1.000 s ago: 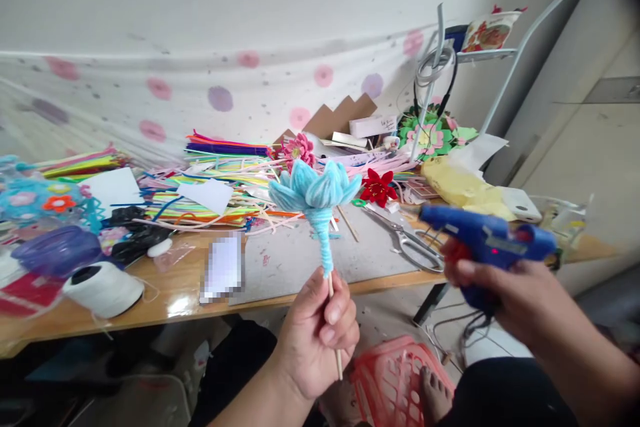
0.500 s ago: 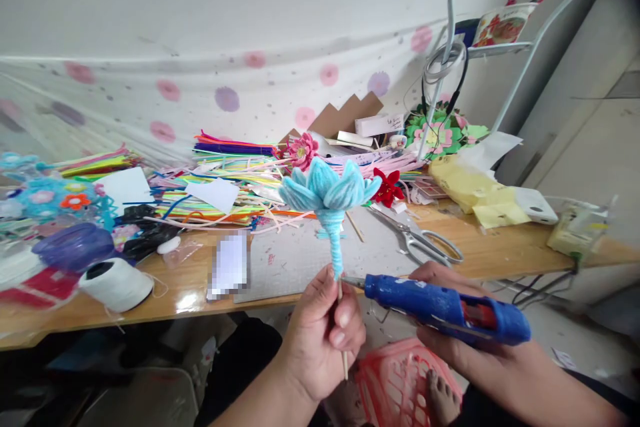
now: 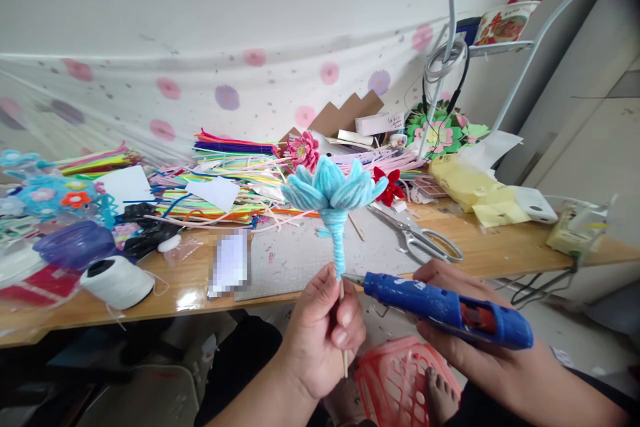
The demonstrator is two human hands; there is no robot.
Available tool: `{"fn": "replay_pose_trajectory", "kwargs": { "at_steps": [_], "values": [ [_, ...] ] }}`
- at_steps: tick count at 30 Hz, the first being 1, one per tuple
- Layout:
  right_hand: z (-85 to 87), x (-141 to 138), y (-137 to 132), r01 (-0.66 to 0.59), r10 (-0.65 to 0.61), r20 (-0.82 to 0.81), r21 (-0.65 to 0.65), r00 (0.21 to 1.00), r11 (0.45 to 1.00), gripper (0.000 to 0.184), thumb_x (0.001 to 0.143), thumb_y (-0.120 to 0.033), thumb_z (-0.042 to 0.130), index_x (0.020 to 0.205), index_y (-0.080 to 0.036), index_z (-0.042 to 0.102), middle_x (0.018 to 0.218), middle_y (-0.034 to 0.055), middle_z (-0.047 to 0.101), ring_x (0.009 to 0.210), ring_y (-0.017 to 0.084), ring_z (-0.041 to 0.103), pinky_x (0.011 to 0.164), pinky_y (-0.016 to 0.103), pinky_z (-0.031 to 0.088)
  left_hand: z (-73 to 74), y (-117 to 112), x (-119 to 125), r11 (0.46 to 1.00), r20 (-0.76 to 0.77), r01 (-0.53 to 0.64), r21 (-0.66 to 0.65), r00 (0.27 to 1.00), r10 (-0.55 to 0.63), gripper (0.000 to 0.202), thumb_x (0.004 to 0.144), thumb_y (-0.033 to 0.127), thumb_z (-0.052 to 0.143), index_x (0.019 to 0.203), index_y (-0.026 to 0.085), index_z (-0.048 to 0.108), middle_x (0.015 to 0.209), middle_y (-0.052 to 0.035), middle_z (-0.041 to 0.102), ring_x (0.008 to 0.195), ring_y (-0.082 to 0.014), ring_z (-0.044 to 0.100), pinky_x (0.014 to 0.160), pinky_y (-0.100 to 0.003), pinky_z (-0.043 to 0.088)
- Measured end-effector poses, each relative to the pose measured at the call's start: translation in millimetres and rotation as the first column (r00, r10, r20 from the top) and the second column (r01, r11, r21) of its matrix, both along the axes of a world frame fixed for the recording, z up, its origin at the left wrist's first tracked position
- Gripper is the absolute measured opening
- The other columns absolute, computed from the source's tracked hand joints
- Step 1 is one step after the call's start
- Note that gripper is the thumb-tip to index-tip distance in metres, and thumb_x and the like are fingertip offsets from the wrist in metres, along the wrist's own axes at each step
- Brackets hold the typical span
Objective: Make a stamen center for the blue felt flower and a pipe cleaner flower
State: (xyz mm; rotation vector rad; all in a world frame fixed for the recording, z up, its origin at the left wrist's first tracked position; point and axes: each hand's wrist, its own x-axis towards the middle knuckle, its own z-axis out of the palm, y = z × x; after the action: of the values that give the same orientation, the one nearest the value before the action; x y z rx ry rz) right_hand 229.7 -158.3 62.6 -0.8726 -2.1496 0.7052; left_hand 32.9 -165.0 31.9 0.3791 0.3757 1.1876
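Observation:
Upright in front of me stands a light blue pipe-cleaner flower (image 3: pixel 336 188) with its wrapped stem on a thin wooden stick (image 3: pixel 345 363). My left hand (image 3: pixel 325 327) is closed around the stick just below the blue wrapping, fingers pinching it. My right hand (image 3: pixel 465 333) grips a blue hot glue gun (image 3: pixel 445 307), held nearly level. Its metal nozzle (image 3: pixel 354 277) points left and meets, or almost meets, the lower end of the blue wrapping. Part of the stick is hidden behind my left fingers.
Scissors (image 3: pixel 425 243) lie on a grey cutting mat (image 3: pixel 280 267) on the wooden table. Behind are bundles of coloured pipe cleaners (image 3: pixel 230 193), a pink flower (image 3: pixel 303 151) and a red flower (image 3: pixel 390 187). A white thread spool (image 3: pixel 117 282) sits left. Below is a red plastic stool (image 3: pixel 395 380).
The flower has shifted very slightly to the right in view. Glue gun and both hands keep nearly the same pose, with the nozzle still at the stem's lower end.

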Motion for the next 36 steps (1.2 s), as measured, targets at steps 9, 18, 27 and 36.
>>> {"fn": "replay_pose_trajectory", "kwargs": {
  "at_steps": [9,18,27,36],
  "values": [
    [0.8,0,1,0.003,-0.003,-0.006,-0.007,1.0,1.0,0.006,0.083,-0.022,0.051,0.077,-0.022,0.051,0.076,0.0036,0.056,0.069,0.018,0.055,0.062,0.03,0.046,-1.7,-1,0,1.0,-0.004,0.0,0.008,1.0,0.0,0.026,0.073,0.03,0.07,0.063,0.016,0.052,0.043,0.006,0.049,0.031,-0.0007,0.031,0.034,-0.014,0.02],
    [-7.3,15,7,0.114,-0.113,-0.06,0.002,0.992,0.994,0.004,0.077,-0.024,0.06,0.079,-0.021,0.058,0.082,0.0045,0.059,0.076,0.018,0.057,0.067,0.029,0.048,-1.8,1,-2,1.0,-0.06,-0.002,-0.01,0.998,0.001,0.024,0.068,0.032,0.073,0.066,0.015,0.057,0.043,0.0064,0.047,0.03,0.0001,0.03,0.033,-0.014,0.018],
    [-45.9,113,126,0.531,-0.813,-0.307,-0.633,0.495,0.563,0.016,0.077,-0.026,0.066,0.073,-0.014,0.055,0.056,-0.0031,0.051,0.042,0.006,0.044,0.039,0.019,0.037,3.9,1,-5,0.995,-0.125,-0.061,-0.085,0.991,0.05,0.025,0.067,0.031,0.075,0.065,0.014,0.056,0.045,0.0075,0.043,0.032,0.0016,0.029,0.036,-0.014,0.015],
    [-60.5,138,157,0.741,-0.922,-0.021,-0.589,0.387,0.324,0.018,0.087,-0.028,0.056,0.094,-0.011,0.06,0.091,0.0048,0.062,0.078,0.014,0.061,0.069,0.031,0.051,4.6,0,1,0.968,-0.288,-0.249,0.015,0.926,0.243,0.027,0.074,0.034,0.069,0.07,0.017,0.048,0.049,0.0071,0.046,0.035,-0.0012,0.031,0.038,-0.016,0.02]
  ]
}}
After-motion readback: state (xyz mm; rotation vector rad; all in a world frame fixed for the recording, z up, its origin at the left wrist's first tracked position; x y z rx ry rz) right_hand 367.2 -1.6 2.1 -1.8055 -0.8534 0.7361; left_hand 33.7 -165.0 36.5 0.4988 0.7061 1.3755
